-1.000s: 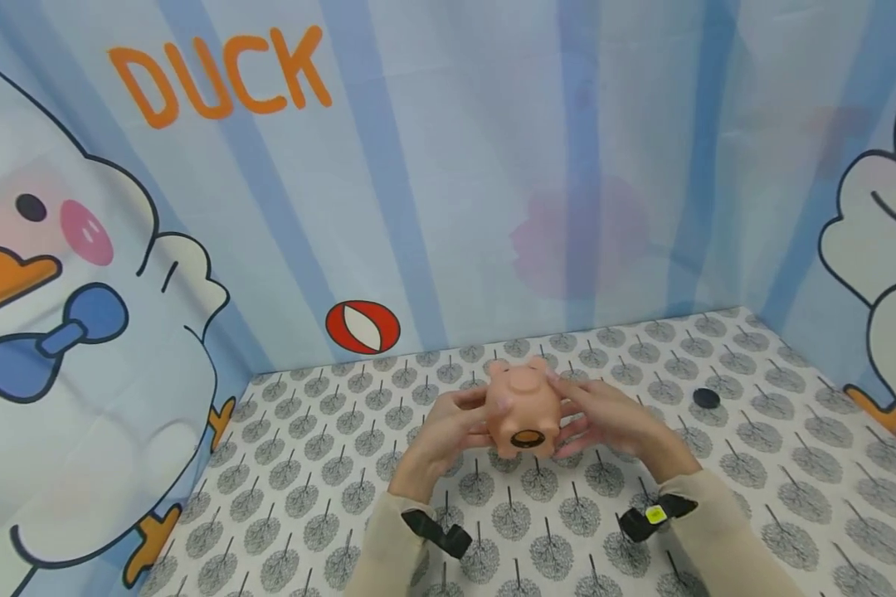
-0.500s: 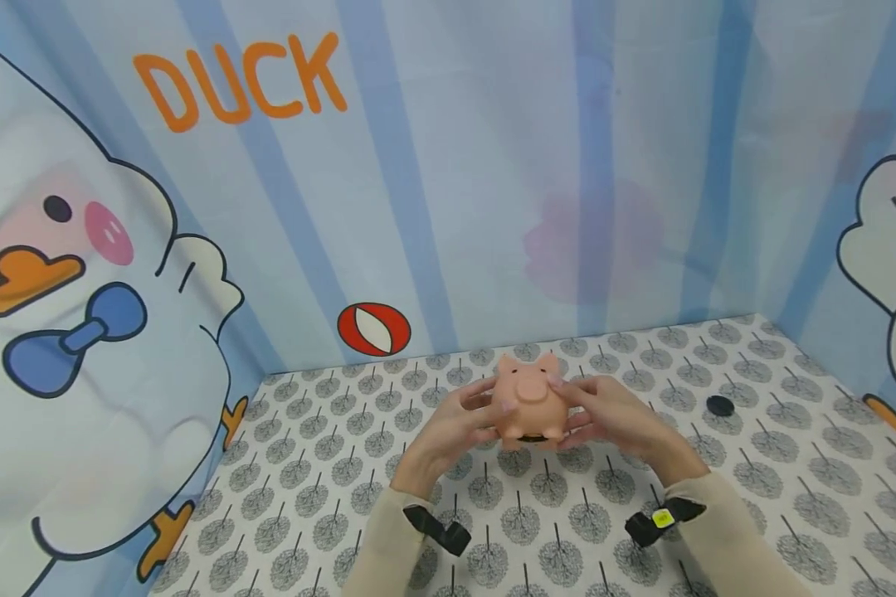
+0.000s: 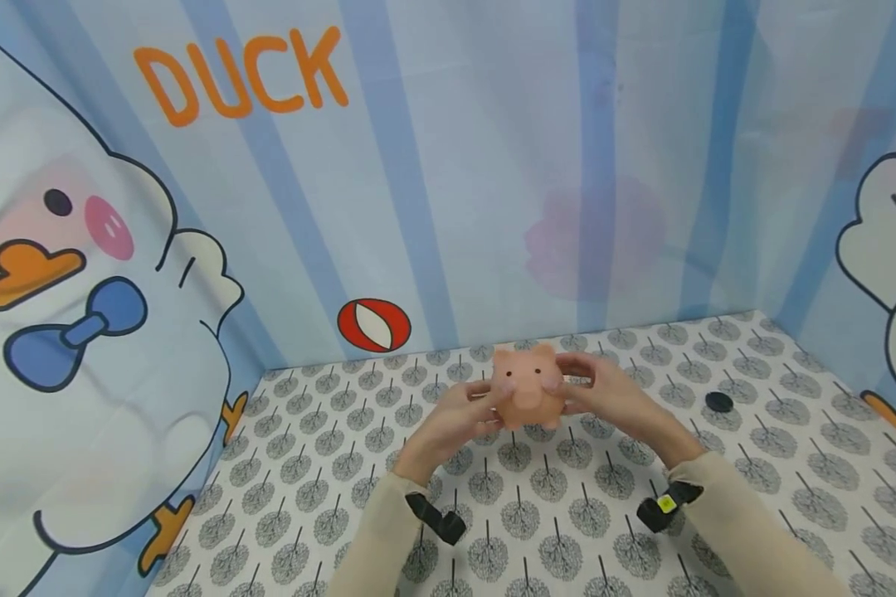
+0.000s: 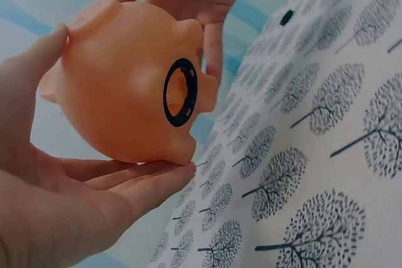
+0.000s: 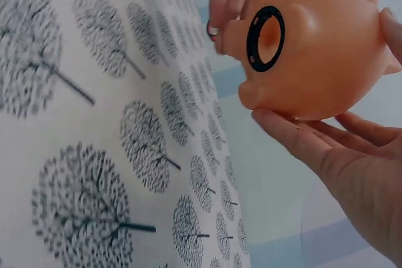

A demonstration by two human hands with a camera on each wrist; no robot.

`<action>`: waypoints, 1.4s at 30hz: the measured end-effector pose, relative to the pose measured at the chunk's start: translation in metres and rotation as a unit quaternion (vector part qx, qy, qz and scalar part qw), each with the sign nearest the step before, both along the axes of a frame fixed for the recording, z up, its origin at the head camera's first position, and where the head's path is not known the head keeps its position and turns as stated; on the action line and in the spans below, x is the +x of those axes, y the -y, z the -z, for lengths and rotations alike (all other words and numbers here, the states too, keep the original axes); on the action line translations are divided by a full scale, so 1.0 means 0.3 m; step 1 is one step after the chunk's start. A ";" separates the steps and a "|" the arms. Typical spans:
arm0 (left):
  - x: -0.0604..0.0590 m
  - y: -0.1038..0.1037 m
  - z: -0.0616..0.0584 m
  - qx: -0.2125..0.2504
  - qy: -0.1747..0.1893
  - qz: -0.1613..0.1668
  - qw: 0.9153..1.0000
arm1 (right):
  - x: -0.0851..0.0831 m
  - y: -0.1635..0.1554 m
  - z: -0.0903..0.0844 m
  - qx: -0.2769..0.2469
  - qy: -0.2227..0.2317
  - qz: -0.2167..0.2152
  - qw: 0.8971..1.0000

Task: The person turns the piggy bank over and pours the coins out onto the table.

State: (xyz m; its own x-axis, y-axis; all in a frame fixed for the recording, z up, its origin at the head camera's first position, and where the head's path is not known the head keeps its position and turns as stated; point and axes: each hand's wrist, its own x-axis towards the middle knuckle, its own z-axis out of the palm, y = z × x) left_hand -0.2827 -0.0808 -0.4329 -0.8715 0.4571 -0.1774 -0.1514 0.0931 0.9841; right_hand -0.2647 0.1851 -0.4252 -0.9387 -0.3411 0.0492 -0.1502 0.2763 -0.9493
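Note:
A pink piggy bank (image 3: 528,402) is held up off the tabletop, its face toward the head camera. My left hand (image 3: 448,423) grips its left side, thumb at the front and fingers behind and under it. On the other side my right hand (image 3: 616,396) holds it between thumb and fingers. Both wrist views show the underside of the piggy bank (image 4: 113,92) (image 5: 320,61), where a round hole (image 4: 176,92) with a black rim stands uncovered between the stubby feet. From the head that hole is hidden.
A small black disc (image 3: 719,402) lies on the tree-print tablecloth (image 3: 321,497), right of the hands. Behind the table hangs a blue striped curtain (image 3: 493,166) with duck drawings, which also covers both sides.
The piggy bank has tilted, bringing its face forward and turning its underside hole out of the head view. It has risen slightly with both hands. The black disc stays on the cloth.

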 end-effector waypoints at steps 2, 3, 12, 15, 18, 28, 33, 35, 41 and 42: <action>-0.002 -0.003 0.002 -0.017 -0.023 0.007 1.000 | -0.006 -0.009 0.007 0.012 -0.014 -0.008 1.000; -0.003 -0.004 0.003 -0.027 -0.036 0.010 0.999 | -0.008 -0.015 0.009 0.016 -0.017 -0.014 1.000; -0.020 0.001 0.011 -0.037 -0.086 0.035 0.995 | -0.022 -0.039 0.016 0.002 -0.026 -0.058 0.998; -0.025 0.002 0.007 -0.038 -0.089 0.046 0.994 | -0.024 -0.037 0.019 0.004 -0.030 -0.063 0.998; -0.029 0.005 0.005 -0.044 -0.089 0.052 0.994 | -0.025 -0.032 0.020 0.007 -0.026 -0.067 0.997; -0.032 0.000 0.012 -0.074 -0.137 0.032 0.987 | -0.024 -0.011 0.026 0.006 -0.063 -0.088 0.994; -0.031 -0.002 0.023 -0.062 -0.176 0.036 0.982 | -0.012 -0.002 0.037 0.000 -0.094 -0.085 0.992; -0.033 -0.003 0.028 -0.060 -0.186 0.038 0.980 | -0.007 0.000 0.036 0.004 -0.103 -0.080 0.992; -0.040 -0.006 0.032 -0.056 -0.195 0.040 0.978 | -0.005 0.001 0.036 0.008 -0.104 -0.074 0.992; -0.041 -0.006 0.032 -0.057 -0.196 0.040 0.978 | -0.007 -0.001 0.036 0.008 -0.101 -0.075 0.992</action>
State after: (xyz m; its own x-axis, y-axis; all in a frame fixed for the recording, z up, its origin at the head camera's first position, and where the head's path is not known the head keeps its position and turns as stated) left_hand -0.2949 -0.0790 -0.4425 -0.8446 0.5241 0.1090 0.2479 0.2025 0.9474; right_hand -0.2668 0.1853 -0.4361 -0.8492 -0.4780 0.2245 -0.3769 0.2508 -0.8916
